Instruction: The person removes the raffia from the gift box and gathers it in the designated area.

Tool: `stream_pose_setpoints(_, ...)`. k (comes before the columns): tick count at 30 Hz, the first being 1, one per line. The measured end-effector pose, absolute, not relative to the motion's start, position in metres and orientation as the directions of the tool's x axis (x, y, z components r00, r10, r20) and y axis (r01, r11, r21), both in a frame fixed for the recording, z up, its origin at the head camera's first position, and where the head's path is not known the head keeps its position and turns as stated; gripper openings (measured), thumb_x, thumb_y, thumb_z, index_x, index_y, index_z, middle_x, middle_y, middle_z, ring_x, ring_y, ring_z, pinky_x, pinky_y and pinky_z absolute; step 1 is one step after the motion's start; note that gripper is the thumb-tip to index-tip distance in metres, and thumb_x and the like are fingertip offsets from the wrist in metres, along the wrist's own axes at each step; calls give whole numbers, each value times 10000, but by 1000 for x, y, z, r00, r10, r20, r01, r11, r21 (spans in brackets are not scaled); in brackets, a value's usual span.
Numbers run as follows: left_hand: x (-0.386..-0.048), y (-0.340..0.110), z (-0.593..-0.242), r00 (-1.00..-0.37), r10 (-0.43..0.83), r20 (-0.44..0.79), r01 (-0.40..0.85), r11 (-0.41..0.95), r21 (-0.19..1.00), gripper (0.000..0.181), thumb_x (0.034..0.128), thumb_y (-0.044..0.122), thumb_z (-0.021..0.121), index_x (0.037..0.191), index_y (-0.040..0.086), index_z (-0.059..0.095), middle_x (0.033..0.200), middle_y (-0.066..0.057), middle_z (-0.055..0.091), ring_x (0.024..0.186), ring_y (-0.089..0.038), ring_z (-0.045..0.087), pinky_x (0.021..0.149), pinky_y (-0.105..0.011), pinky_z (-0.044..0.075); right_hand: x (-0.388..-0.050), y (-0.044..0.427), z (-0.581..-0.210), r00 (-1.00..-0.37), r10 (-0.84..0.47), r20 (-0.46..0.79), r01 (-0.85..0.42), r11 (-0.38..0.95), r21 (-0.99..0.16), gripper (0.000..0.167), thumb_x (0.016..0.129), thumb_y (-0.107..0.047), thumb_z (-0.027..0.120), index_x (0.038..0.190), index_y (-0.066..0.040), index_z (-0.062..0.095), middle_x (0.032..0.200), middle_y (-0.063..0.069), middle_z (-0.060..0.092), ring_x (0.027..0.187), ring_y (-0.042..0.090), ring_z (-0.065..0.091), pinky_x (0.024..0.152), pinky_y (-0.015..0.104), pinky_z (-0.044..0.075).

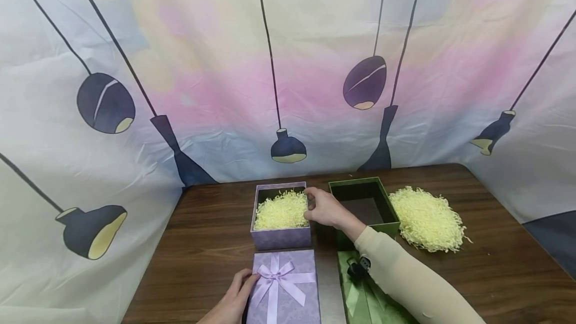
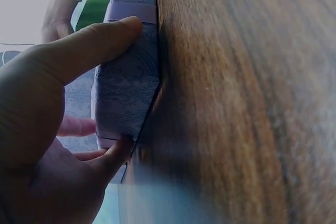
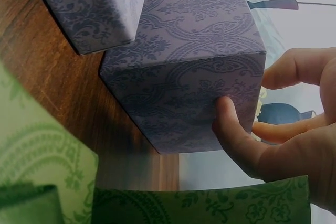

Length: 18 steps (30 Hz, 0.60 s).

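A purple patterned gift box [image 1: 281, 238] stands on the table, filled with pale yellow shredded paper [image 1: 281, 211]. My right hand [image 1: 326, 207] pinches its right wall, thumb [image 3: 227, 114] on the outside and fingers over the rim. In front of the box lies its purple lid [image 1: 306, 264], topped with a lilac ribbon bow [image 1: 278, 276]. My left hand [image 1: 231, 300] holds the lid by its far left corner. In the left wrist view, the thumb [image 2: 100, 43] rests along the lid's side and a fingertip touches near the corner.
Right of the purple box stands an open green box [image 1: 389, 214] with a dark inside. A green lid [image 1: 378, 304] with a ribbon lies in front, partly under my right forearm. A heap of yellow shredded paper [image 1: 427, 220] sits at the right. Behind hangs a printed curtain [image 1: 225, 89].
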State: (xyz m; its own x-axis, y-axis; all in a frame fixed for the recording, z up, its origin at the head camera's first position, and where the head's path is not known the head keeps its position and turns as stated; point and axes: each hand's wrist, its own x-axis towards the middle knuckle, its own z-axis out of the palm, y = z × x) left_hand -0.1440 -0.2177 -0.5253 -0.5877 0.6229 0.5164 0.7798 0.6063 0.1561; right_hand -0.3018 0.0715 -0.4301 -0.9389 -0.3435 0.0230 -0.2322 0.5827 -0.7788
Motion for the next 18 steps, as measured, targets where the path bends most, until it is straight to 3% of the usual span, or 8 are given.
stream_pose_setpoints(5, -143, -217, -523, -612, 618, 493, 769, 610, 190, 1037, 634, 614, 825, 1318, -65, 443, 1220, -192, 413, 1047, -250, 503, 804, -282, 517, -301, 71, -428, -939, -345, 21, -236, 598, -766, 703, 727, -21, 677, 1397, 15, 467, 1218, 181, 593, 864, 161, 615, 666, 299, 487)
stream_pose_setpoints(11, -138, -215, -517, -691, 593, 413, 715, 643, 274, 995, 671, 552, 832, 1364, -27, 413, 1232, -181, 435, 1051, -264, 516, 820, -286, 511, -299, 71, -427, -937, -350, 24, -247, 610, -753, 695, 729, -22, 674, 1392, 13, 470, 1194, 170, 588, 835, 156, 606, 659, 299, 479)
stream_pose_setpoints(18, -143, -215, -503, -636, 632, 443, 762, 604, 234, 1065, 620, 652, 814, 1319, -68, 459, 1248, -209, 424, 1080, -265, 495, 844, -308, 520, -299, 70, -428, -937, -348, 21, -248, 622, -743, 694, 735, -36, 674, 1397, 1, 469, 1197, 158, 587, 848, 155, 606, 665, 299, 478)
